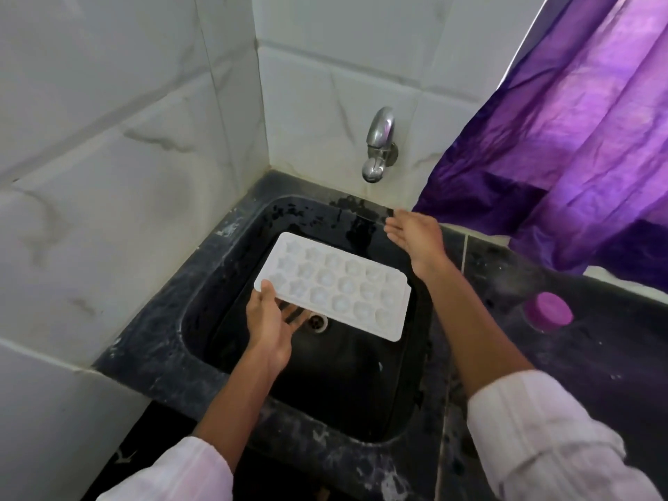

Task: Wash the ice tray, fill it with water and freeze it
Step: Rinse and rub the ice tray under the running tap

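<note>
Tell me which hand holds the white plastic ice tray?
The left hand, gripping the white ice tray by its corner; the right hand hovers open and empty near the steel tap.

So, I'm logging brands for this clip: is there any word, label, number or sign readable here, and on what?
No text can be read anywhere.
Tray: plain white, no marking visible.
Tap: bare metal, no logo visible.
Purple cap: plain top; any label below it is hidden.
Curtain: plain purple cloth, no print.
</note>
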A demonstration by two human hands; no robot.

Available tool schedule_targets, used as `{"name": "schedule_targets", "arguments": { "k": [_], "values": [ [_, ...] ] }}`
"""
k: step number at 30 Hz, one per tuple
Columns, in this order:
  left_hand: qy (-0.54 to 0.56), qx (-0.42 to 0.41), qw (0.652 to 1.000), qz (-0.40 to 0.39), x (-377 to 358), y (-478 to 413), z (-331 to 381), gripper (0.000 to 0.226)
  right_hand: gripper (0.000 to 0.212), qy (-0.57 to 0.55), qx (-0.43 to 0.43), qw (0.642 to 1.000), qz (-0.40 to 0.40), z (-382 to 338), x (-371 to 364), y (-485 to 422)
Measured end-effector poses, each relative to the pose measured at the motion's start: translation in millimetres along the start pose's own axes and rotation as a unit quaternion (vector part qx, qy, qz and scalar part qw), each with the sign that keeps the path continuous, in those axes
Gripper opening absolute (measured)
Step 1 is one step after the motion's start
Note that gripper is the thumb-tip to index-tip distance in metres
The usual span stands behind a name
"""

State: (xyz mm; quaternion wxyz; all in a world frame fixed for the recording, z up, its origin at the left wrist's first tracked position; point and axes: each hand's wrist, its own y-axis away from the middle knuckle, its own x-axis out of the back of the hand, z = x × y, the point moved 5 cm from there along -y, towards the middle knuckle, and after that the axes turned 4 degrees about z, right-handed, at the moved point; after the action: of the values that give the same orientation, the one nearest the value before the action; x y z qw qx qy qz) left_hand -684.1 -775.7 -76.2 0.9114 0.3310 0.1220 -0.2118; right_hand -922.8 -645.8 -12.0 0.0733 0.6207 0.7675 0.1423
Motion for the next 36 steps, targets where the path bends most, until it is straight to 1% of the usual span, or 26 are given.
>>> {"name": "schedule_targets", "arguments": {
  "k": [2, 3, 7, 8, 13, 16, 17, 21, 24, 28, 31, 33, 36],
  "values": [
    [-0.01, -0.012, 1.0, -0.001, -7.1, -3.0, 1.2, 0.028, 0.034, -0.045, -0.045, 0.997, -0.037, -12.3, -19.8, -31.8],
    [-0.012, -0.015, 1.0, 0.001, -10.3, -4.6, 1.6, 0.029, 0.039, -0.053, -0.059, 0.996, -0.043, -17.0, -27.0, -46.4],
    [-0.018, -0.016, 1.0, 0.011, -16.7, -5.1, 0.3, 0.03, 0.055, -0.04, -0.1, 0.992, -0.061, -22.3, -47.8, -88.9],
    [-0.019, -0.018, 1.0, 0.01, -17.8, -4.5, 0.1, 0.031, 0.056, -0.047, -0.107, 0.991, -0.069, -23.9, -51.6, -96.1],
    [-0.031, -0.032, 0.999, -0.002, -24.4, -3.9, 3.5, 0.032, 0.043, -0.112, -0.112, 0.984, -0.083, -43.3, -68.2, -118.8],
    [-0.035, -0.039, 0.999, -0.003, -24.9, -6.3, 5.1, 0.031, 0.026, -0.124, -0.112, 0.983, -0.074, -46.6, -76.0, -124.5],
    [-0.034, -0.039, 0.999, -0.001, -24.3, -7.3, 5.7, 0.031, 0.024, -0.128, -0.112, 0.983, -0.069, -45.6, -76.9, -125.3],
    [-0.025, -0.032, 0.999, 0.006, -22.1, -10.6, 7.0, 0.031, 0.035, -0.116, -0.095, 0.988, -0.045, -42.9, -77.6, -128.8],
    [-0.019, -0.028, 0.999, 0.002, -23.7, -13.9, 8.9, 0.031, 0.028, -0.095, -0.086, 0.991, -0.029, -43.2, -78.3, -128.4],
    [-0.016, -0.023, 1.0, -0.007, -27.3, -18.2, 9.2, 0.031, 0.034, -0.076, -0.08, 0.994, -0.011, -44.1, -76.5, -127.9],
    [-0.014, -0.017, 1.0, -0.012, -28.9, -20.4, 8.1, 0.031, 0.033, -0.054, -0.075, 0.996, -0.001, -46.4, -75.2, -127.6],
    [-0.01, -0.01, 1.0, -0.013, -29.3, -21.9, 7.4, 0.031, 0.038, -0.042, -0.074, 0.996, 0.007, -48.2, -75.3, -128.0],
    [-0.005, -0.002, 1.0, -0.015, -30.3, -24.2, 6.2, 0.03, 0.051, 0.019, -0.065, 0.997, 0.03, -53.1, -76.6, -128.4]
  ]
}}
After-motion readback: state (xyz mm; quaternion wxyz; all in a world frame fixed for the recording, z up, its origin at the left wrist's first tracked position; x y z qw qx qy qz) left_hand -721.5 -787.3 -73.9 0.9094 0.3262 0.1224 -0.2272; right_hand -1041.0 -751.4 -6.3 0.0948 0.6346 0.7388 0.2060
